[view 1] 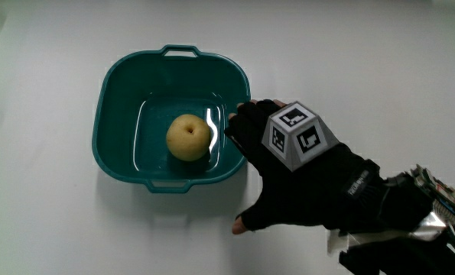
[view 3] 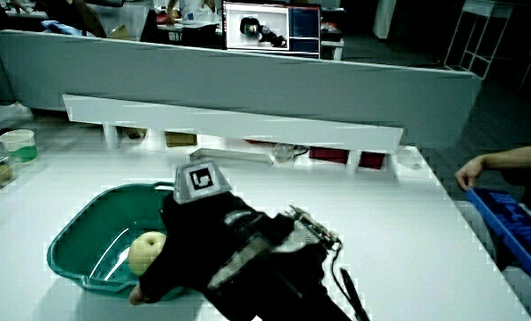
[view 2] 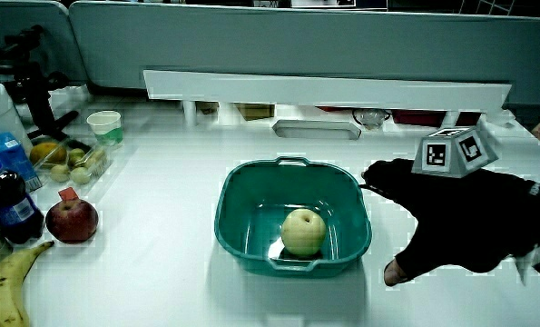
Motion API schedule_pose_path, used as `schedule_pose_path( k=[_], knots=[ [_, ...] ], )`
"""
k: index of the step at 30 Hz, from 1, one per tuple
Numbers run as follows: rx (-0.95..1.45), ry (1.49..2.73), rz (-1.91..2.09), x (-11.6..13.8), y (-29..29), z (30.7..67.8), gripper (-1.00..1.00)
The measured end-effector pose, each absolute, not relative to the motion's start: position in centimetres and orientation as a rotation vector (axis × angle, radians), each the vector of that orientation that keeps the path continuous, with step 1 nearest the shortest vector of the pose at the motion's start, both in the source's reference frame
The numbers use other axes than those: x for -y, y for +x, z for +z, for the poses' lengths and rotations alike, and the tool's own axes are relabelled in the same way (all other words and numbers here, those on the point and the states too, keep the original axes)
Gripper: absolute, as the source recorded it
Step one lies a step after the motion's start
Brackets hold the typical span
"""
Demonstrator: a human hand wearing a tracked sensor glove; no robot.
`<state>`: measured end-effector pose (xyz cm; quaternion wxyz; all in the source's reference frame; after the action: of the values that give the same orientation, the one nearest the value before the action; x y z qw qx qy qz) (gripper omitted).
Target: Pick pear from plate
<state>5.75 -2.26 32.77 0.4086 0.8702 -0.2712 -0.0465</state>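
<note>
A pale yellow pear [view 1: 188, 137] lies in the middle of a teal square basin [view 1: 116, 84] that has small handles; there is no flat plate. The pear shows in both side views [view 2: 303, 231] [view 3: 146, 252]. The hand [view 1: 277, 172], in a black glove with a patterned cube [view 1: 297, 134] on its back, rests beside the basin, its fingertips [view 1: 239, 117] at the rim nearest it. The fingers are spread and hold nothing. The thumb points toward the person. In a side view the hand [view 3: 194, 241] partly covers the basin [view 3: 78, 241].
In a side view, a red apple [view 2: 72, 221], a banana [view 2: 9, 283], a dark bottle [view 2: 6, 207], a tray of small fruit [view 2: 68, 159] and a paper cup [view 2: 105, 126] lie apart from the basin [view 2: 242, 204]. A low white shelf [view 2: 324, 89] runs along the partition.
</note>
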Motion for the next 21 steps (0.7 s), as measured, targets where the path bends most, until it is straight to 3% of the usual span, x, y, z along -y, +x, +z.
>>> schedule_pose_path(
  k=[9, 21],
  knots=[
    [0.634, 2.215, -0.098, 4.9, 4.5, 34.3, 0.0],
    [0.594, 2.105, -0.09, 7.5, 1.2, 37.9, 0.0]
  ],
)
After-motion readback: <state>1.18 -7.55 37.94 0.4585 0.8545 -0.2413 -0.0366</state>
